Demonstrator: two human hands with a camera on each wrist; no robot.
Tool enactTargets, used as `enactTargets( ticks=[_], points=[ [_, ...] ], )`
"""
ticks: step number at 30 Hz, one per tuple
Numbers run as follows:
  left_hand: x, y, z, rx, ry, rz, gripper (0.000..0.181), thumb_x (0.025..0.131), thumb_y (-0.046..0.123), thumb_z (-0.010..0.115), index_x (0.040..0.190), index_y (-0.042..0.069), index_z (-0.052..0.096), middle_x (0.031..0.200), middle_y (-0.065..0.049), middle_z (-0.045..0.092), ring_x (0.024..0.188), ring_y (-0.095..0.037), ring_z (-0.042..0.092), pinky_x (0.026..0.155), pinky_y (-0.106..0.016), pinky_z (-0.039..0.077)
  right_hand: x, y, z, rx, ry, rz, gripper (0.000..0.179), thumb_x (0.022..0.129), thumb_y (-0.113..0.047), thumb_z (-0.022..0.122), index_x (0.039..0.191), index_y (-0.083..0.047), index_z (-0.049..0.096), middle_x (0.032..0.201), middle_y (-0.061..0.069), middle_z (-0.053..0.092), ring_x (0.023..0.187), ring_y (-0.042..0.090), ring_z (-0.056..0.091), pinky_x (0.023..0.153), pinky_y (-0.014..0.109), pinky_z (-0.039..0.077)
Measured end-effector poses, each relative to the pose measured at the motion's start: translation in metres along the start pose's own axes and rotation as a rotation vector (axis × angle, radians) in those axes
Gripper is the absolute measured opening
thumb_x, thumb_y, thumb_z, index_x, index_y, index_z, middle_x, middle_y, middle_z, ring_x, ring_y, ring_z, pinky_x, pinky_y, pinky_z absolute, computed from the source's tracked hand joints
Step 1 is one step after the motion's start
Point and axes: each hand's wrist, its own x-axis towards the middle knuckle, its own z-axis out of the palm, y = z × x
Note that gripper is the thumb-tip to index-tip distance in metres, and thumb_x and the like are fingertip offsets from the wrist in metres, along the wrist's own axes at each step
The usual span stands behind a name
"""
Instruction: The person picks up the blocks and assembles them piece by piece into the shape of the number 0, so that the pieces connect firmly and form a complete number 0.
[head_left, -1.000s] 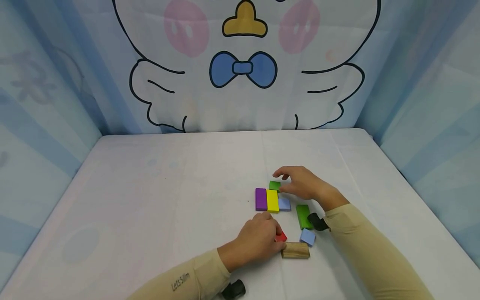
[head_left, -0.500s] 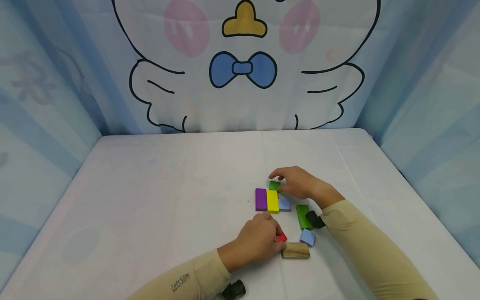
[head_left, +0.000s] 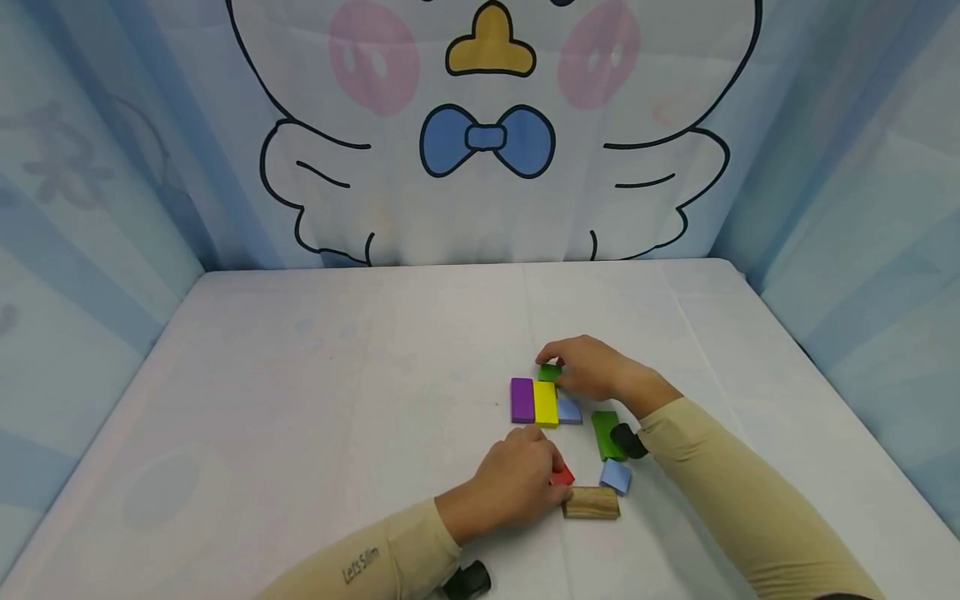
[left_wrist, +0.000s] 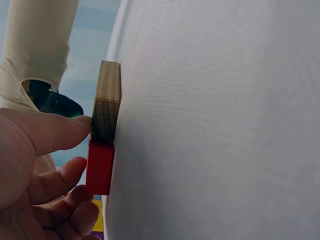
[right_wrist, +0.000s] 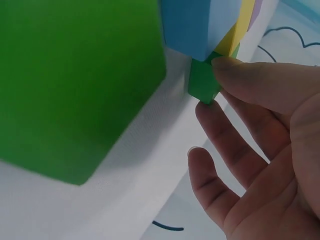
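Note:
In the head view my right hand (head_left: 588, 367) pinches the small green block (head_left: 550, 372) at the far end of a row. The right wrist view shows the thumb over one side of that green block (right_wrist: 203, 82), with a fingertip against its end. Beside it lie a yellow block (head_left: 546, 404), a purple block (head_left: 522, 401) and a blue block (head_left: 569, 410). My left hand (head_left: 517, 475) rests with loosely curved fingers at a red block (head_left: 562, 476). Its thumb touches a wooden block (left_wrist: 105, 105), which abuts the red block (left_wrist: 100, 168).
A larger green block (head_left: 606, 435) and another blue block (head_left: 616, 477) lie below the right wrist, beside its black wrist camera (head_left: 628, 440). The white table (head_left: 337, 375) extends left. A printed curtain (head_left: 480, 208) stands behind.
My right hand has shifted slightly left, and its fingers have come down and closed around the small green block. The left hand stays in place.

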Motion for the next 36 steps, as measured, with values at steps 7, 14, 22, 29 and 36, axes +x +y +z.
enactTargets(
  ticks=[7, 14, 22, 29, 36],
  points=[
    [0.001, 0.0, 0.001, 0.007, 0.003, 0.004, 0.027, 0.086, 0.034, 0.08, 0.098, 0.011, 0.075, 0.089, 0.003, 0.054, 0.085, -0.01, 0.047, 0.066, -0.022, 0.042, -0.001, 0.004, -0.002, -0.029, 0.006, 0.035, 0.036, 0.094, -0.012, 0.067, 0.13, -0.01, 0.064, 0.126, 0.013, 0.064, 0.114, 0.033, 0.059, 0.101, 0.051, 0.044],
    [0.001, 0.001, 0.001, 0.0, -0.006, -0.01, 0.027, 0.086, 0.034, 0.08, 0.1, 0.011, 0.075, 0.089, 0.003, 0.053, 0.084, -0.01, 0.047, 0.066, -0.021, 0.042, -0.003, 0.01, -0.004, -0.066, 0.015, 0.053, 0.035, 0.095, -0.014, 0.068, 0.129, -0.009, 0.064, 0.127, 0.013, 0.064, 0.118, 0.034, 0.057, 0.104, 0.053, 0.041],
    [0.001, 0.001, 0.001, -0.003, -0.008, -0.013, 0.028, 0.086, 0.034, 0.08, 0.1, 0.01, 0.075, 0.089, 0.003, 0.053, 0.085, -0.01, 0.047, 0.066, -0.021, 0.042, -0.006, 0.016, -0.004, -0.019, 0.006, 0.089, 0.039, 0.094, -0.015, 0.067, 0.132, -0.01, 0.063, 0.131, 0.015, 0.062, 0.118, 0.035, 0.056, 0.103, 0.053, 0.042],
    [0.002, 0.001, 0.0, -0.002, -0.01, -0.014, 0.028, 0.087, 0.034, 0.08, 0.101, 0.01, 0.075, 0.09, 0.003, 0.053, 0.084, -0.011, 0.047, 0.066, -0.022, 0.042, -0.01, 0.023, -0.004, -0.024, 0.018, 0.062, 0.037, 0.094, -0.008, 0.063, 0.131, -0.007, 0.063, 0.126, 0.016, 0.064, 0.109, 0.034, 0.059, 0.099, 0.053, 0.045],
    [0.001, 0.002, 0.001, -0.004, -0.005, -0.011, 0.028, 0.086, 0.033, 0.08, 0.101, 0.01, 0.076, 0.089, 0.003, 0.054, 0.085, -0.01, 0.047, 0.067, -0.021, 0.042, -0.011, 0.026, -0.004, -0.031, 0.04, 0.03, 0.034, 0.095, -0.006, 0.061, 0.128, -0.004, 0.064, 0.124, 0.015, 0.065, 0.11, 0.034, 0.059, 0.1, 0.053, 0.044]
  ],
)
